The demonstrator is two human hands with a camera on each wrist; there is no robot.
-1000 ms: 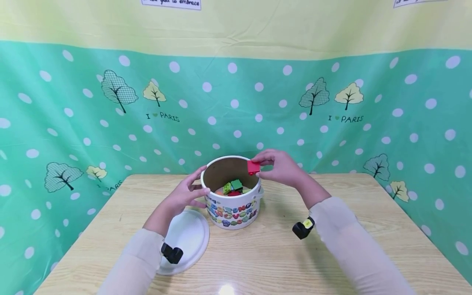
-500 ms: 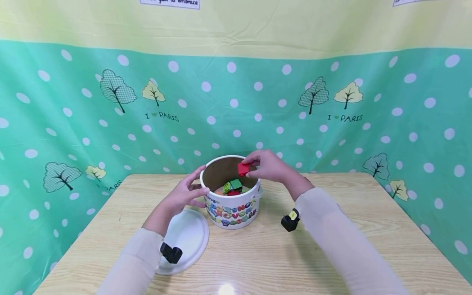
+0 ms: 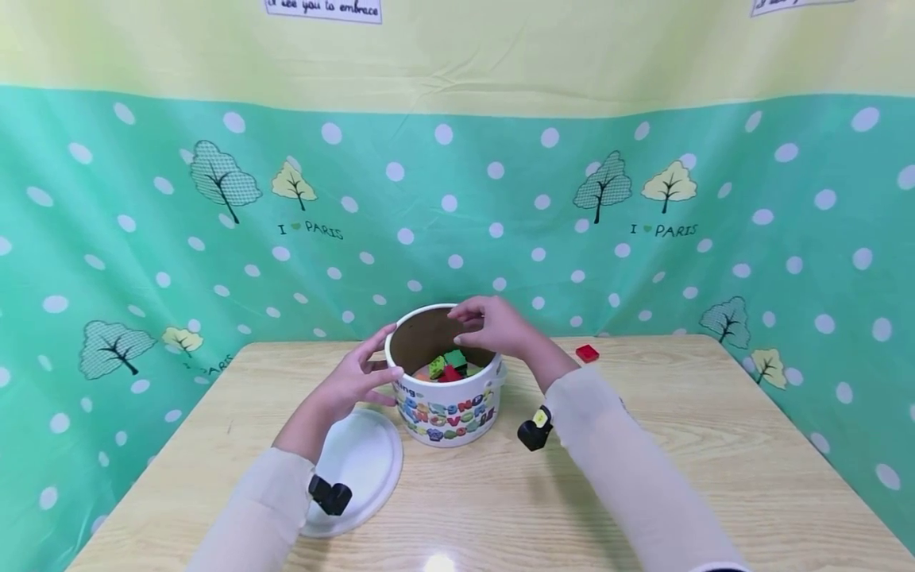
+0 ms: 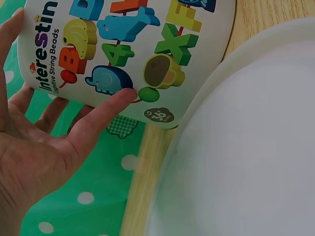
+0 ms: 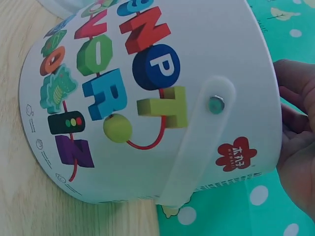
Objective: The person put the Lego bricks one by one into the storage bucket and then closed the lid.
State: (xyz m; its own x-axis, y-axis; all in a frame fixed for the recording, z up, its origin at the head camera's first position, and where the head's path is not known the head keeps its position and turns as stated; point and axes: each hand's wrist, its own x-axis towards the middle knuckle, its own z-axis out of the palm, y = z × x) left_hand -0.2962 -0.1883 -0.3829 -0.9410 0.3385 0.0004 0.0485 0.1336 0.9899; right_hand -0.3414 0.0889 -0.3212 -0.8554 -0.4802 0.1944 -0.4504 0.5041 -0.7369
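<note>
A white bucket [image 3: 449,415] printed with colourful letters and animals stands upright on the table. Inside it lie a red block [image 3: 449,373], a green block [image 3: 455,359] and a light-green block [image 3: 437,367], among others. My left hand [image 3: 355,373] rests spread against the bucket's left side, its thumb [image 4: 110,104] on the printed wall. Over the bucket's opening is my right hand [image 3: 493,326], fingers loosely bent with nothing between them. In the right wrist view, its fingers are partly hidden behind the bucket's rim.
A round white lid [image 3: 360,469] lies on the table [image 3: 500,508] under my left forearm. Behind my right forearm is a flat red block [image 3: 588,353]. A green polka-dot curtain [image 3: 457,214] hangs just behind the table.
My right hand has moved left over the bucket and let go of the red block, now among the others inside. A flat red block behind the right arm has come into view.
</note>
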